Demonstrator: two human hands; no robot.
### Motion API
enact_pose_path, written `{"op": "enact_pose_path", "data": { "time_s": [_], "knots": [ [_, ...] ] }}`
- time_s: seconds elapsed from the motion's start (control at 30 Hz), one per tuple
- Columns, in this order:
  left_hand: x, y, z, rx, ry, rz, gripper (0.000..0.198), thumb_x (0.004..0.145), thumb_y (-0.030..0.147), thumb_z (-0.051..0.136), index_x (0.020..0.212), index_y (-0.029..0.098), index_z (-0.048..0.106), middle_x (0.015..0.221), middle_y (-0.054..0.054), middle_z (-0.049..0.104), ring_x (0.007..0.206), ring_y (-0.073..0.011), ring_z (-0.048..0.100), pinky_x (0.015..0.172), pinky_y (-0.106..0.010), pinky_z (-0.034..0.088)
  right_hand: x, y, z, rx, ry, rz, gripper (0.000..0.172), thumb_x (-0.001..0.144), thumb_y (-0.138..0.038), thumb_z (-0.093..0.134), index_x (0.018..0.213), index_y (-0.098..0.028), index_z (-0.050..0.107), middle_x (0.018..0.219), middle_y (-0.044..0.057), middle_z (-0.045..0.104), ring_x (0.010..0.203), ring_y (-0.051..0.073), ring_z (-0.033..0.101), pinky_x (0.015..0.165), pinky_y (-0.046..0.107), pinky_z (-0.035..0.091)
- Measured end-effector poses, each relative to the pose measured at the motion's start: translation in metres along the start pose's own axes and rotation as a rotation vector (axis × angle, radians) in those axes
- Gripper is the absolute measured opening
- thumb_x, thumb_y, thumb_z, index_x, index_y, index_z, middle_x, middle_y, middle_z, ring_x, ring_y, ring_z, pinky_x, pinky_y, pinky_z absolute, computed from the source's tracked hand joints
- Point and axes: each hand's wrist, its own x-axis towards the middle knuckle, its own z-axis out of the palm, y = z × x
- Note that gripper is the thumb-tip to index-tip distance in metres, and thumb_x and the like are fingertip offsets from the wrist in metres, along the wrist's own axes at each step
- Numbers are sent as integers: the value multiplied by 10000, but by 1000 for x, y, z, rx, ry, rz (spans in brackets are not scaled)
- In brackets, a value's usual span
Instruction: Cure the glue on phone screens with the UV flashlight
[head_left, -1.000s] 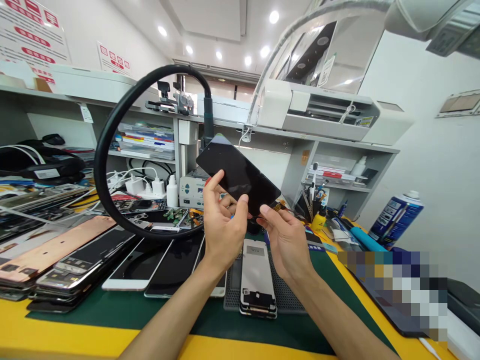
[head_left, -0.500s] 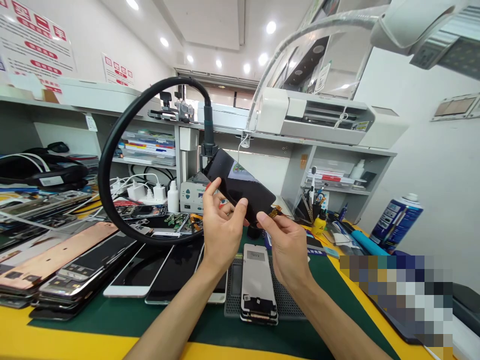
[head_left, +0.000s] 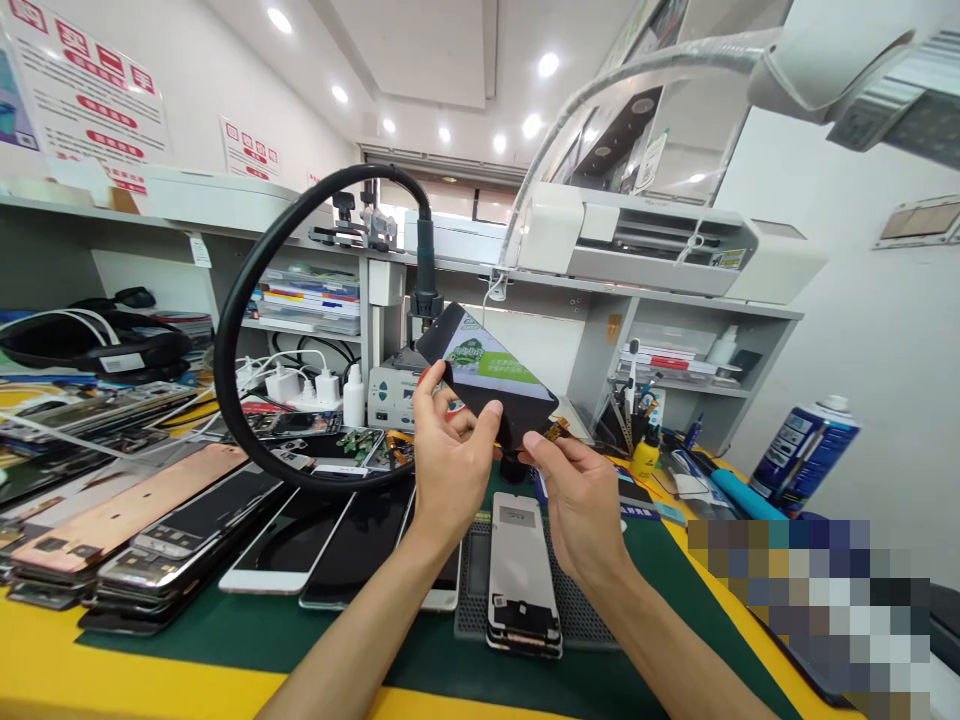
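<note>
I hold a black phone screen panel up in the air above the bench, tilted so its glass reflects a green sign. My left hand grips its left edge between thumb and fingers. My right hand pinches the panel's lower right end, by the small orange flex cable. Directly below my hands a short stack of phone screens, backs up, lies on a dark grid mat.
Rows of phone screens and copper-backed panels cover the green mat at the left. A thick black hose loops over the bench. A blue spray can stands at the right, tools and bottles behind. Shelves and a white machine lie beyond.
The panel has tipped flatter and dropped a little, and its glass now reflects a green sign. Both hands keep their grip and have shifted slightly right.
</note>
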Motion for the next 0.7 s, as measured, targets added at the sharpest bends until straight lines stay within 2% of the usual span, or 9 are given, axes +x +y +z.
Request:
{"op": "enact_pose_path", "data": {
  "time_s": [0.2,0.3,0.43,0.7],
  "knots": [
    [2,-2,-2,8,24,6,814,850,335,749,1517,249,291,1244,-102,567,518,-12,540,594,-216,517,3,-1,2,80,49,104,345,632,-415,902,729,-163,687,787,18,640,801,161,591,802,305,510],
    [3,-4,-3,22,32,20,800,878,332,718,1531,267,261,1245,-98,569,554,-15,563,639,-207,530,4,-1,3,133,27,171,368,620,-420,903,767,-166,683,919,58,691,884,195,645,787,306,531],
    [4,-4,-4,15,28,37,777,903,314,686,1541,281,244,1258,-96,554,550,-2,513,634,-193,514,3,3,4,173,8,235,378,614,-425,911,797,-176,694,923,63,707,938,217,678,767,290,543],
    [9,-3,-7,-83,26,56,740,911,327,681,1529,281,276,1082,-21,573,560,-27,515,564,-187,498,-2,9,8,126,32,256,386,611,-459,925,803,-187,732,901,51,717,945,209,685,739,251,546]
  ]
}}
